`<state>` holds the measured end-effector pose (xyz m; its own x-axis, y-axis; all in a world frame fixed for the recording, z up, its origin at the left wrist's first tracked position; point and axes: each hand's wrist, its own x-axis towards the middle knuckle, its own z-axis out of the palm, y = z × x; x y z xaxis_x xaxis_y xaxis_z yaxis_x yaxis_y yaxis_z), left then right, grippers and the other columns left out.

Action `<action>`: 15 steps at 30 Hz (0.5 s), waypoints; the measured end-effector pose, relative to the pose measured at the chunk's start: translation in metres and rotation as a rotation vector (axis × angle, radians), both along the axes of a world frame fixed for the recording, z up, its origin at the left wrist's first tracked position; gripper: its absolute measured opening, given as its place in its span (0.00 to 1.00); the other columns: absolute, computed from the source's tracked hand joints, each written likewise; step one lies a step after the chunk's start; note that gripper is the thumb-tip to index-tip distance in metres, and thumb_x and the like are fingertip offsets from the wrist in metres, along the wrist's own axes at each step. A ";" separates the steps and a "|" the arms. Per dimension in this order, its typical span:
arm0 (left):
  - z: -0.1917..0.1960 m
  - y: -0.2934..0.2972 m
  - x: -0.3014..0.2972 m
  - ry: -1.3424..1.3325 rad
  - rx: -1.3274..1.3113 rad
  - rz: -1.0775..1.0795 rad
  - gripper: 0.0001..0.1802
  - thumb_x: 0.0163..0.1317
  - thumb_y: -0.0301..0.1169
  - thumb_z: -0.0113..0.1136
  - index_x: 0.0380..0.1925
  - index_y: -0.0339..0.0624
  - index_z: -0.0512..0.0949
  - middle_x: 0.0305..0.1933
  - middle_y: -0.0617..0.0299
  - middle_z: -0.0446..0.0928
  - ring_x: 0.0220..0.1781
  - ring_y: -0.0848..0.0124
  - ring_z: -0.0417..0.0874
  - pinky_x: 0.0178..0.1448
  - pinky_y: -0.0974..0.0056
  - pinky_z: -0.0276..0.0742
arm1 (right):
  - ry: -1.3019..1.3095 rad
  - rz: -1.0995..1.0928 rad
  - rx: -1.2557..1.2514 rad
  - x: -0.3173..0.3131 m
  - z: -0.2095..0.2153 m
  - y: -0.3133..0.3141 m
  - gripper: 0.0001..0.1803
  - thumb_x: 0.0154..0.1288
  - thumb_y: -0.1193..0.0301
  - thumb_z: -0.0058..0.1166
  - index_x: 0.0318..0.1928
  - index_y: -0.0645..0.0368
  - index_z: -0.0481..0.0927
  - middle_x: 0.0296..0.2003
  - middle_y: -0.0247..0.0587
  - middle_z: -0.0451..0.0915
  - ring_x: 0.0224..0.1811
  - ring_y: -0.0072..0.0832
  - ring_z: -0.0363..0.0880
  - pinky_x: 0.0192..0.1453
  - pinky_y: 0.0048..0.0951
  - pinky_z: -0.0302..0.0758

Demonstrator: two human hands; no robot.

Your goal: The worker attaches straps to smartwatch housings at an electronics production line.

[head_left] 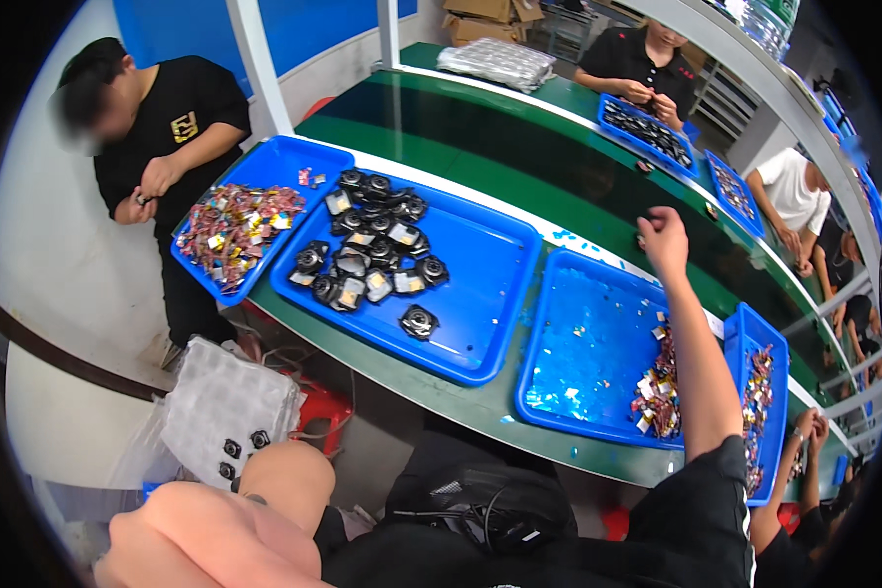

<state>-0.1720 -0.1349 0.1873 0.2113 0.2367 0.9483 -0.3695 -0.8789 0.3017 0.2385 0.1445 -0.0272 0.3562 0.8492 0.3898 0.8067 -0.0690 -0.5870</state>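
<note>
Right hand over green belt, grip curled (whether holding anything, can't tell), left arm low, its grip unclear, black parts in a blue tray

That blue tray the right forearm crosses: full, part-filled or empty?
Part-filled. Small parts heap toward the right end of the blue tray, while its blue bottom shows across the left.
</note>
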 end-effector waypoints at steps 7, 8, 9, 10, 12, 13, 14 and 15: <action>-0.005 -0.004 0.002 0.038 0.080 0.210 0.14 0.68 0.35 0.51 0.46 0.36 0.69 0.31 0.60 0.74 0.23 0.68 0.74 0.26 0.68 0.70 | -0.343 0.907 -0.310 -0.272 0.047 -0.135 0.14 0.58 0.61 0.63 0.36 0.60 0.83 0.36 0.51 0.83 0.42 0.46 0.83 0.46 0.45 0.80; -0.017 0.018 -0.001 0.024 0.127 0.260 0.19 0.69 0.32 0.51 0.52 0.27 0.67 0.27 0.61 0.70 0.19 0.73 0.70 0.22 0.71 0.67 | -0.301 0.870 -0.309 -0.274 0.025 -0.133 0.14 0.58 0.61 0.63 0.35 0.60 0.82 0.36 0.52 0.83 0.42 0.48 0.83 0.46 0.47 0.80; -0.033 0.018 0.000 -0.038 0.022 0.440 0.23 0.70 0.32 0.51 0.58 0.26 0.65 0.29 0.57 0.72 0.19 0.72 0.71 0.23 0.70 0.69 | -0.253 0.882 -0.292 -0.284 0.009 -0.130 0.15 0.57 0.61 0.63 0.35 0.60 0.82 0.36 0.53 0.82 0.41 0.49 0.83 0.45 0.48 0.80; -0.049 0.016 -0.001 -0.085 -0.097 0.617 0.27 0.70 0.32 0.51 0.63 0.24 0.62 0.31 0.53 0.73 0.20 0.72 0.72 0.25 0.69 0.72 | -0.241 0.903 -0.305 -0.295 0.002 -0.127 0.16 0.57 0.61 0.64 0.37 0.61 0.81 0.38 0.54 0.81 0.42 0.50 0.83 0.45 0.48 0.79; -0.079 0.041 -0.007 -0.033 -0.373 0.829 0.20 0.70 0.30 0.52 0.57 0.28 0.71 0.32 0.55 0.78 0.21 0.76 0.73 0.28 0.73 0.70 | -0.188 0.910 -0.334 -0.285 0.007 -0.125 0.17 0.56 0.63 0.65 0.40 0.62 0.80 0.41 0.56 0.79 0.45 0.51 0.81 0.47 0.48 0.79; -0.096 0.050 -0.016 0.065 -0.489 0.912 0.18 0.71 0.30 0.52 0.56 0.31 0.74 0.33 0.57 0.79 0.21 0.78 0.73 0.29 0.75 0.70 | -0.129 0.950 -0.347 -0.284 0.014 -0.132 0.17 0.56 0.64 0.66 0.41 0.63 0.79 0.42 0.57 0.79 0.46 0.51 0.81 0.48 0.48 0.78; -0.114 0.062 -0.021 0.127 -0.682 0.904 0.16 0.71 0.28 0.51 0.55 0.30 0.74 0.36 0.56 0.80 0.22 0.80 0.75 0.26 0.75 0.71 | -0.036 0.982 -0.406 -0.279 0.014 -0.133 0.16 0.56 0.68 0.66 0.42 0.63 0.78 0.43 0.57 0.77 0.49 0.52 0.79 0.49 0.48 0.78; -0.130 0.073 -0.022 0.188 -0.837 0.866 0.16 0.72 0.29 0.51 0.55 0.33 0.75 0.38 0.57 0.80 0.22 0.80 0.74 0.27 0.76 0.71 | -0.034 0.978 -0.413 -0.280 0.003 -0.129 0.18 0.57 0.70 0.64 0.45 0.65 0.76 0.43 0.58 0.78 0.49 0.53 0.79 0.49 0.48 0.78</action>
<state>-0.1942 -0.0619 0.0576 -0.2019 0.8911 0.4064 0.3528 -0.3209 0.8789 -0.0412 0.0150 -0.0238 -0.5592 0.8290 0.0022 0.6346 0.4297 -0.6423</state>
